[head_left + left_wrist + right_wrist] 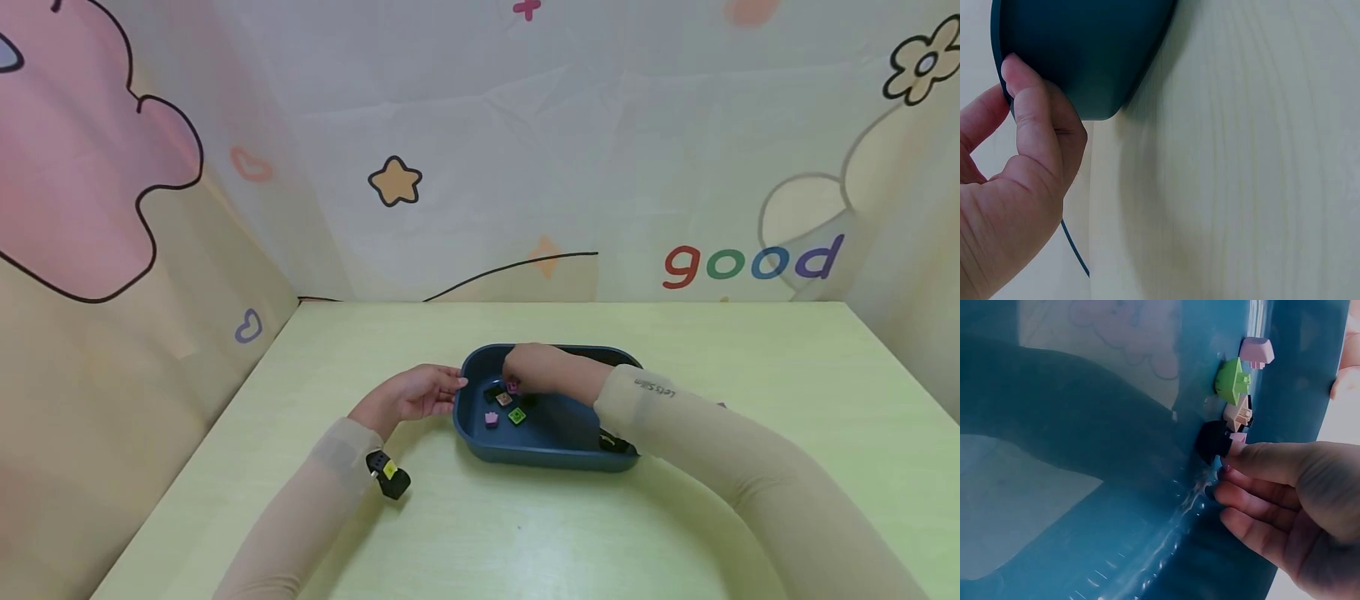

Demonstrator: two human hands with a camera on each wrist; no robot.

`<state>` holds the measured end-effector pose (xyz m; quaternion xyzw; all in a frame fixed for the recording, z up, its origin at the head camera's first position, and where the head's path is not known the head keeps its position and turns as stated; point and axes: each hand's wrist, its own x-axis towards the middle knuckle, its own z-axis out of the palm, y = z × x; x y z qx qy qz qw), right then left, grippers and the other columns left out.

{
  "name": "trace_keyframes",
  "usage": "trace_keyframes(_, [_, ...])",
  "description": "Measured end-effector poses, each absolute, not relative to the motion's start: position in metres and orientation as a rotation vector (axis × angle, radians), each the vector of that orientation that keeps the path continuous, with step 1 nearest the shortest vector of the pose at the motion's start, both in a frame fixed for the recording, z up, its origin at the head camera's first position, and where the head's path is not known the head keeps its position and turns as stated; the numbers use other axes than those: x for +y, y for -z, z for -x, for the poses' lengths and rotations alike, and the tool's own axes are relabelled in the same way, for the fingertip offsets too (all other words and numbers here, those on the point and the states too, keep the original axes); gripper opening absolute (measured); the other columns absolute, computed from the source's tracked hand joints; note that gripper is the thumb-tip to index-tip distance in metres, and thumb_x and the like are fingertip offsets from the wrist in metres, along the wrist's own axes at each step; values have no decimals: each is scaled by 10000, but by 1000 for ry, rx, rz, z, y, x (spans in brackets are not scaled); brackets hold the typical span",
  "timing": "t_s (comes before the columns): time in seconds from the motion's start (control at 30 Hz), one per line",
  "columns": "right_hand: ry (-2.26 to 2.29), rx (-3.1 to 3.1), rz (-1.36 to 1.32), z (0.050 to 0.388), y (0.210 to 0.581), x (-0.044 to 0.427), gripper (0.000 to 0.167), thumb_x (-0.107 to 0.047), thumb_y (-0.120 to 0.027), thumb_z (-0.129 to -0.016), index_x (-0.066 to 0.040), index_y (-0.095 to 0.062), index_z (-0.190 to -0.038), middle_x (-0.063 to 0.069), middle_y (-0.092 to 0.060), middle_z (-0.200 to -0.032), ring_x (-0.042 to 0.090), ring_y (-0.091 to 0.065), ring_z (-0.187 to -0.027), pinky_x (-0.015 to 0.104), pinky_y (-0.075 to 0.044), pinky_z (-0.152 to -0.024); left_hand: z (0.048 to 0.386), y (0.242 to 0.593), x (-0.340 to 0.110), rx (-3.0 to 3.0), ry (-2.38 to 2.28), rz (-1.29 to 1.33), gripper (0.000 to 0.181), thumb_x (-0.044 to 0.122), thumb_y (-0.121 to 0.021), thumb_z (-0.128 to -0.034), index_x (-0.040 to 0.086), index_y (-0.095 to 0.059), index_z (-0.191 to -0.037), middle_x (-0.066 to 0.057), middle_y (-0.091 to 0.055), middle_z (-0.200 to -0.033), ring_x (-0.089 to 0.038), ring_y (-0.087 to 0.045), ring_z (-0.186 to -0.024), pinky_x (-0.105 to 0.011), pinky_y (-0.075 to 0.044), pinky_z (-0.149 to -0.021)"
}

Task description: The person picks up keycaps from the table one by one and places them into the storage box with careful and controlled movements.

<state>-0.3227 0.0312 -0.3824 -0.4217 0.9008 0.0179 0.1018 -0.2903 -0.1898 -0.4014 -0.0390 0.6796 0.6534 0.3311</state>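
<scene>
Caps [1232,381], small and in several colours, lie on the floor of a blue tray [555,460], close by the fingertips of the right hand [543,371] and towards the end that the left hand [420,393] holds. Nearest the right thumb is a black cap [1212,439]; the thumb tip seems to touch it, but whether the fingers pinch it I cannot tell. Farther from that thumb come a beige cap [1237,414], a green cap [1230,387] and a pale pink cap [1257,350]. The right fingers bend in below the thumb, probably so the tips can work among such small pieces. The left thumb and fingers pinch the tray's rim, most likely to keep it from sliding. Below the left grip, a black device [388,475] sits at the wrist, over the table [480,533]; beyond both hands hangs a printed cloth [480,125].
</scene>
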Motion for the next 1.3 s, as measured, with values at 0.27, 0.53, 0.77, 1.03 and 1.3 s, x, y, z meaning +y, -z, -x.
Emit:
trace_keyframes(0.27, [-70, 2651, 1236, 323, 384, 29, 135, -82, -657, -980, -46, -785, -957, 52, -712, -819, 133, -513, -685, 245, -512, -683, 290, 400, -191, 1770, -1715, 104, 212, 89, -468, -1071, 30, -538, -1262, 24, -646, -823, -73, -611, -701, -147, -582, -659])
trace_keyframes(0.53, [-41, 2655, 1257, 327, 387, 30, 135, -96, -676, -972, -41, -786, -1026, 80, -768, -929, 131, -574, -726, 294, -590, -783, 291, 399, -191, 1771, -1722, 117, 211, 90, -468, -1073, 31, -539, -1263, 26, -651, -817, -67, -616, -689, -144, -581, -652])
trace_keyframes(0.77, [19, 2634, 1230, 326, 387, 31, 149, -90, -697, -957, -30, -780, -1065, 95, -772, -972, 132, -598, -753, 307, -603, -816, 291, 401, -191, 1781, -1715, 120, 264, 93, -473, -1073, 17, -521, -1321, 29, -659, -829, -58, -626, -685, -139, -580, -655])
trace_keyframes(1.03, [53, 2623, 1213, 325, 385, 32, 119, -89, -699, -953, -37, -780, -1023, 67, -745, -890, 120, -545, -709, 257, -557, -731, 290, 402, -191, 1775, -1728, 119, 190, 90, -472, -1072, 45, -544, -1243, 27, -660, -815, -54, -631, -669, -142, -579, -641])
trace_keyframes(1.3, [132, 2605, 1215, 325, 383, 36, 134, -78, -693, -951, -38, -783, -1041, 66, -745, -894, 109, -534, -711, 210, -499, -687, 290, 402, -190, 1771, -1734, 110, 159, 84, -474, -1071, 54, -555, -1204, 26, -666, -812, -60, -631, -675, -146, -582, -645])
